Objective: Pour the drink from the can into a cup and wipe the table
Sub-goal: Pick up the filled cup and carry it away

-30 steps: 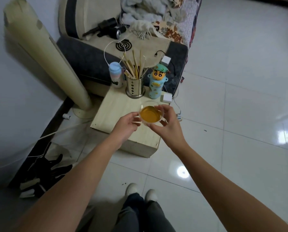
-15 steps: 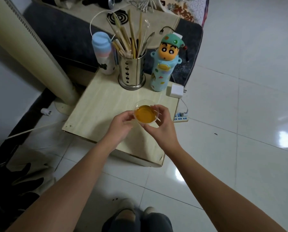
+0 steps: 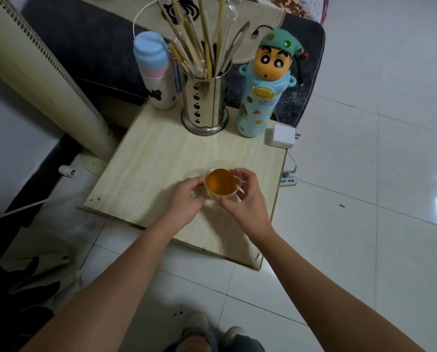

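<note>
1. Both hands are curled round the clear cup: the left hand grips its near-left side, and the right hand pinches the rim and right side with thumb and fingers.
2. Over the last second the cup has come down and forward. It was held up between the hands in front of the tall things at the back; now it sits low over the middle of the worktop, at or just above the wood. I cannot tell whether its base touches.
3. The cup already holds amber drink nearly to the brim, so I judge the pouring done and this the setting-down; wiping comes after.
4. Hidden or unclear: no can and no cloth are in sight. The cup's base is covered by the fingers. I cannot make out any spill on the wood.
5. Further out, at the back edge, stand a pastel flask, a steel holder of chopsticks and a cartoon bottle, with a white charger at the right corner.
6. The tops of the chopsticks are cut off by the frame.
</note>
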Action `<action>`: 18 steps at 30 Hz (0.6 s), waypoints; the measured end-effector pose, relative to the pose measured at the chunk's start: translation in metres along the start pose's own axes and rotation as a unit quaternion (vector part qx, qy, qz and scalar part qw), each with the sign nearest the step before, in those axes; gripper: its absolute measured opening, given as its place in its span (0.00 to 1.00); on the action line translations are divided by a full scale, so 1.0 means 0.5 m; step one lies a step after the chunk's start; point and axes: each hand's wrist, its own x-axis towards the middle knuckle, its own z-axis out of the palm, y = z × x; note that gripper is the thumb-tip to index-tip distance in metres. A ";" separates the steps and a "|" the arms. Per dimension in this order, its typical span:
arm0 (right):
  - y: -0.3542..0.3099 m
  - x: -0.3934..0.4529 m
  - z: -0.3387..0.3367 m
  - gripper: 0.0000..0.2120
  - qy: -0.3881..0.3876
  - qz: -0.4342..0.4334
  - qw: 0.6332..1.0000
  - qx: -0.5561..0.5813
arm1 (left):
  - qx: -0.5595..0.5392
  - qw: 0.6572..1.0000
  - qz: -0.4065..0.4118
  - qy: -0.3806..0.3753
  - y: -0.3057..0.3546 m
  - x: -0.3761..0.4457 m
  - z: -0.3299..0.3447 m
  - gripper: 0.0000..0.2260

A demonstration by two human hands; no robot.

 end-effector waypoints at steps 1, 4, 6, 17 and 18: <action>0.002 0.001 0.001 0.31 0.001 0.002 1.000 -0.001 | 0.007 1.000 0.002 -0.001 -0.001 0.001 -0.001 0.15; 0.006 0.003 0.002 0.31 0.003 0.006 1.000 -0.006 | 0.026 1.000 0.008 -0.004 -0.006 0.003 -0.001 0.17; 0.005 0.005 0.004 0.31 0.002 0.006 1.000 -0.011 | 0.040 0.999 0.002 -0.006 -0.014 0.011 0.000 0.16; -0.008 0.005 -0.001 0.33 -0.019 0.021 0.997 -0.076 | 0.107 0.993 -0.031 -0.039 -0.019 0.014 -0.016 0.20; -0.013 0.004 -0.005 0.34 -0.021 0.025 0.995 -0.094 | 0.118 0.991 -0.034 -0.052 -0.013 0.009 -0.022 0.21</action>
